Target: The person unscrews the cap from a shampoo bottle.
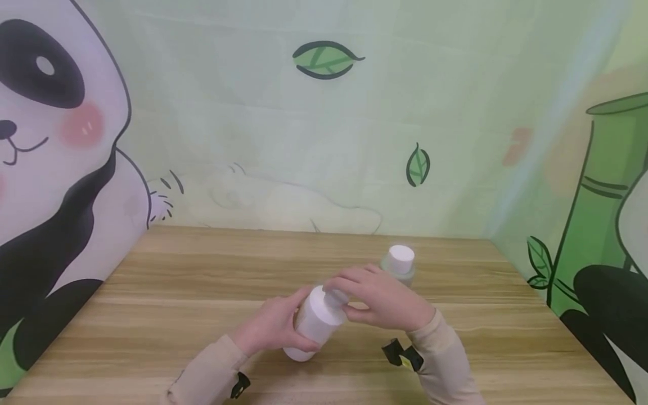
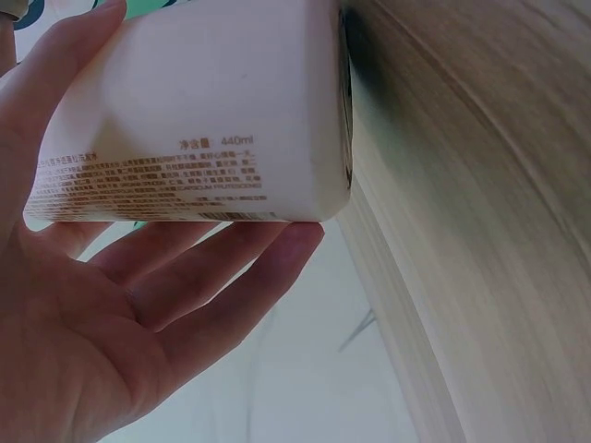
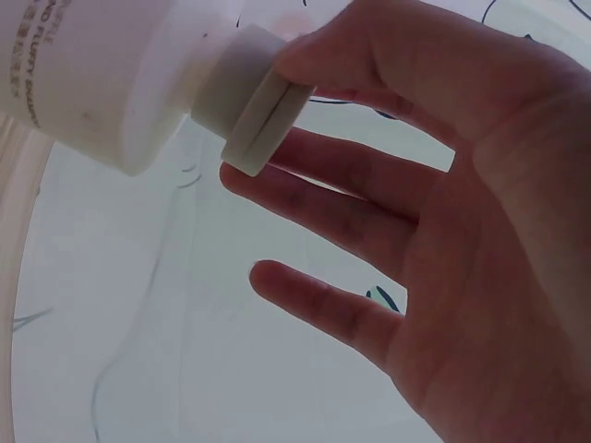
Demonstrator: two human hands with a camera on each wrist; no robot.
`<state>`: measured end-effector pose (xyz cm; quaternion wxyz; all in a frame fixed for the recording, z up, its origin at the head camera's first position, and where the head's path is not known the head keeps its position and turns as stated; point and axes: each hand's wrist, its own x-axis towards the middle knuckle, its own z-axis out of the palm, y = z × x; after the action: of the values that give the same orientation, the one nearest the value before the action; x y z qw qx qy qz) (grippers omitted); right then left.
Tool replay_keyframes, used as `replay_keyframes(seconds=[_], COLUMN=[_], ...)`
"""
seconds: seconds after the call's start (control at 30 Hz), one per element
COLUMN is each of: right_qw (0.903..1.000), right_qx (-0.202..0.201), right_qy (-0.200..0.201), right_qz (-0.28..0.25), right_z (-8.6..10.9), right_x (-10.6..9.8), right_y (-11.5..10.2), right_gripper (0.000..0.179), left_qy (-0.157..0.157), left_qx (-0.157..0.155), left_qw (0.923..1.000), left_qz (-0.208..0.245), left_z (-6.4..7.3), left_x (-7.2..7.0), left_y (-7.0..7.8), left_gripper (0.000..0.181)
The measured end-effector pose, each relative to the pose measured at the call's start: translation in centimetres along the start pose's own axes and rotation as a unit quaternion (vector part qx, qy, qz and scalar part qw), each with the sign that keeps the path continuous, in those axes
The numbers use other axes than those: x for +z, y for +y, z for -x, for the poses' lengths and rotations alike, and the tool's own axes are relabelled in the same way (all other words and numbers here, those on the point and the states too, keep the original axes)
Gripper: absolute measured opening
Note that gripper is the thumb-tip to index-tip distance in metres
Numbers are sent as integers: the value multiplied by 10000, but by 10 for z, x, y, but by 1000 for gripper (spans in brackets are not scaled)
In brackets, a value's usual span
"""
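A white shampoo bottle [image 1: 315, 325] leans over the table, its top tipped up and to the right. My left hand [image 1: 270, 323] grips its body, thumb on one side and fingers on the other. Brown print and "440ml" show on the bottle [image 2: 212, 101] in the left wrist view. At the top, my right hand [image 1: 387, 298] pinches the pale cap [image 3: 247, 100] between thumb and fingertips. In the right wrist view the little finger stretches out apart from the cap.
Behind my right hand stands a second, pale green bottle with a white cap [image 1: 401, 260], partly hidden by the hand. The wood-grain table [image 1: 212, 264] ends at a printed cloth backdrop [image 1: 243, 112] with pandas, leaves and bamboo. A dark strap piece [image 1: 402, 355] hangs at the right wrist.
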<state>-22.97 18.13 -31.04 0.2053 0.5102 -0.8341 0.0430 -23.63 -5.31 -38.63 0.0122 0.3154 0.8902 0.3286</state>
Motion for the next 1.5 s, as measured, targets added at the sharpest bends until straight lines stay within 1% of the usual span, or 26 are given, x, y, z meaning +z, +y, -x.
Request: replay_keyframes(seconds=[0.2, 0.37, 0.47, 0.57, 0.63, 0.73, 0.87, 1.0, 1.17, 1.37, 1.5], right_qw=[10000, 9996, 9985, 9958, 9939, 9926, 9930, 9934, 9947, 9982, 9995], right_qx=[-1, 119, 310, 652, 866, 1056, 1111, 1111, 1003, 587, 290], right_qy=[-16, -175, -289, -398, -427, -342, -202, -189, -156, 135, 107], right_qz=[-70, -190, -341, -510, -542, -483, -334, -225, -135, 13, -112], right_z=[0, -1, -2, -4, -5, -5, -6, -6, -6, -5, -5], right_x=[1, 1, 0, -2, -2, -2, -1, -1, -1, -1, 0], right_y=[-1, -1, -2, -3, -3, -4, -5, -6, -6, -5, -4], right_gripper=[42, 44, 47, 50, 48, 43, 34, 27, 26, 27, 31], left_qy=[-21, -62, -85, -87, -74, -49, -57, -70, -66, -28, -23], left_qx=[-24, -65, -99, -87, -56, -22, -20, -12, -8, -40, -75], left_qw=[10000, 9999, 9999, 9999, 10000, 10000, 10000, 10000, 10000, 10000, 10000], left_qz=[-4, 62, 95, 63, 12, -45, -26, -11, -64, -86, -48], left_z=[1, 2, 2, 2, 1, 1, 1, 1, 1, 1, 1], left_x=[0, 1, 2, 1, 1, 1, -1, -2, -1, -1, -1], left_y=[-1, -1, -1, -1, -1, 1, 3, 4, 3, 3, 4], left_gripper=[92, 91, 92, 93, 93, 92, 91, 91, 90, 92, 91])
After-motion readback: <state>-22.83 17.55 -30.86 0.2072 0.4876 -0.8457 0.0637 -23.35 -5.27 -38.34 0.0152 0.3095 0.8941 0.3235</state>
